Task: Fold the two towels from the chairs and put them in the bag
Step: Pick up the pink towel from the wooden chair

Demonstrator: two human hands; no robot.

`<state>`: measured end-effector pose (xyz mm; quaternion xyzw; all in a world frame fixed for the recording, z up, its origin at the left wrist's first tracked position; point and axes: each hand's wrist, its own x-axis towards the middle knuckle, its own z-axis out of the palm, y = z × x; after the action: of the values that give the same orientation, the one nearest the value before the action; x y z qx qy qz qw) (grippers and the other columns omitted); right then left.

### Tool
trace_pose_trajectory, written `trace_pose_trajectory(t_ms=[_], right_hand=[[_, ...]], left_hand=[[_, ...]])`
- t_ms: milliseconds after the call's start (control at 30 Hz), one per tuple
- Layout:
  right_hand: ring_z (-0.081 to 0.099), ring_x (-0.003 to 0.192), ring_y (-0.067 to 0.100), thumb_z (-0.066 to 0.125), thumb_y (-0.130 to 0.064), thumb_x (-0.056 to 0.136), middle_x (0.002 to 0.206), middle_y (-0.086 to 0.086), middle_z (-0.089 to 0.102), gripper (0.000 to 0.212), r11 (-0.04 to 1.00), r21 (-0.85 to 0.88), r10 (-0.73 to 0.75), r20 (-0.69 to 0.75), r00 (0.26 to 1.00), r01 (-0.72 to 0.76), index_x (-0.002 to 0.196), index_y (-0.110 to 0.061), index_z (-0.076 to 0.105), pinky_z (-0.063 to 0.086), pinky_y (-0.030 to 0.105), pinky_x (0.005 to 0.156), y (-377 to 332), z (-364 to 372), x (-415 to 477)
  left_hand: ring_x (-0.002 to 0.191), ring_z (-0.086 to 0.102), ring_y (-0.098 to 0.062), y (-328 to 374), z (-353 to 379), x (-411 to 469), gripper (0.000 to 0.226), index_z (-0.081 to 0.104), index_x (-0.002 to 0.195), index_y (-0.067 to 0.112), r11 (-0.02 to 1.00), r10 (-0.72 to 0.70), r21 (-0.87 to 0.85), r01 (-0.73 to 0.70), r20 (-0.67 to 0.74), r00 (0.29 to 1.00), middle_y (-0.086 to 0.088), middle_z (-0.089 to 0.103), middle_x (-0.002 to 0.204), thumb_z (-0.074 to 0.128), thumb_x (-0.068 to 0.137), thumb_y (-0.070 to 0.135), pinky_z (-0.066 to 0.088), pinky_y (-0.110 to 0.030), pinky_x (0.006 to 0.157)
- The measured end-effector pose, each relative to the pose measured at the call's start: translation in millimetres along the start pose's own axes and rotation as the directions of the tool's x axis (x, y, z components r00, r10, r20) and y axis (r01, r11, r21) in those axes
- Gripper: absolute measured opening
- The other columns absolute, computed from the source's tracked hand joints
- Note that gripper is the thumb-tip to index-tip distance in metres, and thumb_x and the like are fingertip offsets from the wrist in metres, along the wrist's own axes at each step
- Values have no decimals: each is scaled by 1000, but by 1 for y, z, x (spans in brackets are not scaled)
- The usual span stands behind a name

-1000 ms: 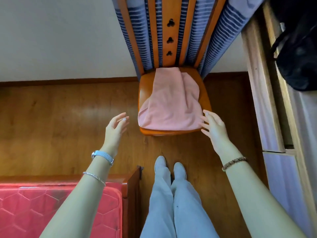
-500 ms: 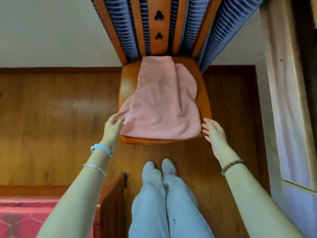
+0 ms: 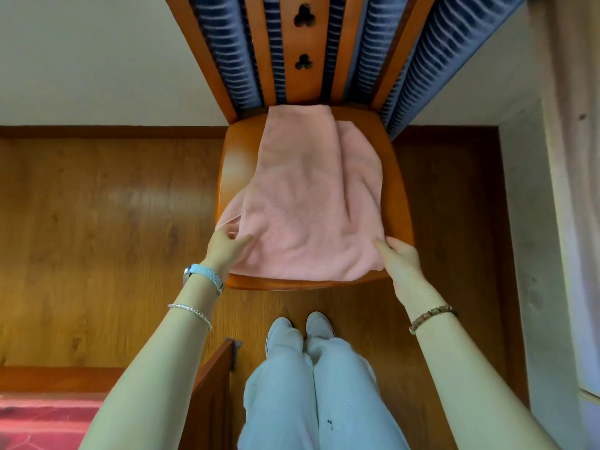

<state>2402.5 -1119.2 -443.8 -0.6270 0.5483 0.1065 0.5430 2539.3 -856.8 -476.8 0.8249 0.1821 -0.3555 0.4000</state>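
Early stage: the pink towel (image 3: 308, 206) lies rumpled on the chair seat (image 3: 233, 164) at frame centre, not yet folded; left hand (image 3: 227, 246) rests near-straight fingers on its lower-left corner; right hand (image 3: 401, 259) touches the lower-right corner, grip unclear; 1 blue striped towel (image 3: 227, 60) drapes the chair back, top of frame; no bag in view.
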Motion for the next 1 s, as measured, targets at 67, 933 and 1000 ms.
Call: trace_pose_trajectory(t_ms=[67,933,1000], right_hand=[[52,111,16,59,-33,95,130,4,59,44,999,-12,-30,5,1000,31,134,-12,55,45,31,92,-5,1,-5],[65,95,15,60,-36,94,99,0,71,19,906,257,-323,-94,942,337,98,-21,70,55,32,78,-194,-59,-217],[65,99,18,62,-37,92,102,1,71,25,901,262,-340,-71,938,346,104,-18,71,56,37,85,-211,-56,-231]], left_hand=[[71,37,-13,1,2,-4,29,47,72,17,999,33,-38,-33,13,999,2,40,71,67,90,26,29,-26,63],[89,54,-10,137,-155,-230,23,61,105,12,821,218,-410,-397,-417,882,4,59,91,61,96,33,47,-29,76],[91,53,-12,140,-172,-245,25,61,107,9,803,197,-432,-410,-456,868,3,58,91,61,97,32,47,-30,78]])
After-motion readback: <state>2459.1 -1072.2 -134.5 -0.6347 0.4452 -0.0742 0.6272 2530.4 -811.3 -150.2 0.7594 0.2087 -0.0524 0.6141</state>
